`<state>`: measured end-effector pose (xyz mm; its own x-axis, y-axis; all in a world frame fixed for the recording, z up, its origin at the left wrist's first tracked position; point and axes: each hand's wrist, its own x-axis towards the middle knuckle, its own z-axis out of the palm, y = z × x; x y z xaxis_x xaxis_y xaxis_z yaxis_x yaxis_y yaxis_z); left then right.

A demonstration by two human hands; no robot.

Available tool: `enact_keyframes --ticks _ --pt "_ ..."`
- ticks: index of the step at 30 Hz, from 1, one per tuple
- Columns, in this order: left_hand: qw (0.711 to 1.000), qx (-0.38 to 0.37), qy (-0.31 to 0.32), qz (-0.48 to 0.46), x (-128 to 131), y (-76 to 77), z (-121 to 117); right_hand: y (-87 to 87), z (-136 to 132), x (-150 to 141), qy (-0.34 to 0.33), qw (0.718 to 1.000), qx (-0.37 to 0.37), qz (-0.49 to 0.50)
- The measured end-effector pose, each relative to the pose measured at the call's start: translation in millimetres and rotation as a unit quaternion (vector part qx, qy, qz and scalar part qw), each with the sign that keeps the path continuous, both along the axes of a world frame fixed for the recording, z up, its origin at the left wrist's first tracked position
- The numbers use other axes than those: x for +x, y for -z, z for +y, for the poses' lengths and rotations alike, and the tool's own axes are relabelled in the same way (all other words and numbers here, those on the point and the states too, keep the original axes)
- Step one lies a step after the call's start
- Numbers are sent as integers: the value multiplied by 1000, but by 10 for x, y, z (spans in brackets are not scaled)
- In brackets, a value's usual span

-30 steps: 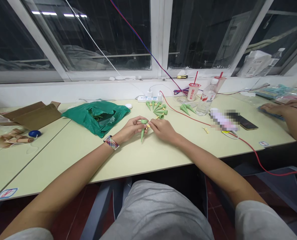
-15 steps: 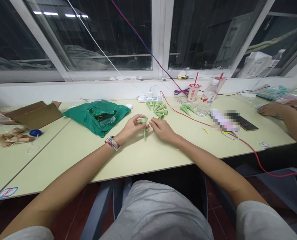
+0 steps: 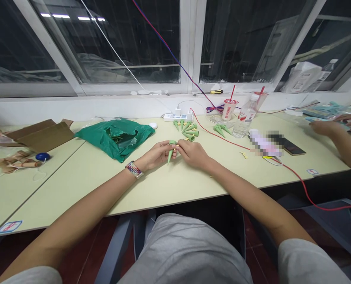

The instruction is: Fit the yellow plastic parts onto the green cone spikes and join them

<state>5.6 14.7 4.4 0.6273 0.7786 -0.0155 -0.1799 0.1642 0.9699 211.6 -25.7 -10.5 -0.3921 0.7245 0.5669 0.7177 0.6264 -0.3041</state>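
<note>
Green and pointed, the spike [image 3: 170, 156] hung tip down, slightly tilted, above the worktop [image 3: 152, 191], between your hands. Your left hand [image 3: 155, 156] was pinched on it near its wide top, while your right hand [image 3: 195, 154] had its fingertips closed on a small yellow piece [image 3: 177, 146], mostly hidden, right beside the spike; whether the two were joined, you could not tell. Just beyond your hands lay a cluster of green spikes [image 3: 191, 133], and a smaller group [image 3: 219, 131] lay to its right, past a red cable [image 3: 302, 184]. Farther right, a loose yellow part [image 3: 244, 155] lay near a phone [image 3: 294, 148]. Left of your hands sat a torn green bag [image 3: 97, 132]; at the back stood a power strip [image 3: 168, 117], a paper cup [image 3: 229, 111] and a bottle [image 3: 245, 123].
</note>
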Motion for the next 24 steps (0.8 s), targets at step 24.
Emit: enact_keyframes --ticks 24 --pt "991 113 -53 45 35 -3 -49 95 122 -42 -5 991 -83 101"
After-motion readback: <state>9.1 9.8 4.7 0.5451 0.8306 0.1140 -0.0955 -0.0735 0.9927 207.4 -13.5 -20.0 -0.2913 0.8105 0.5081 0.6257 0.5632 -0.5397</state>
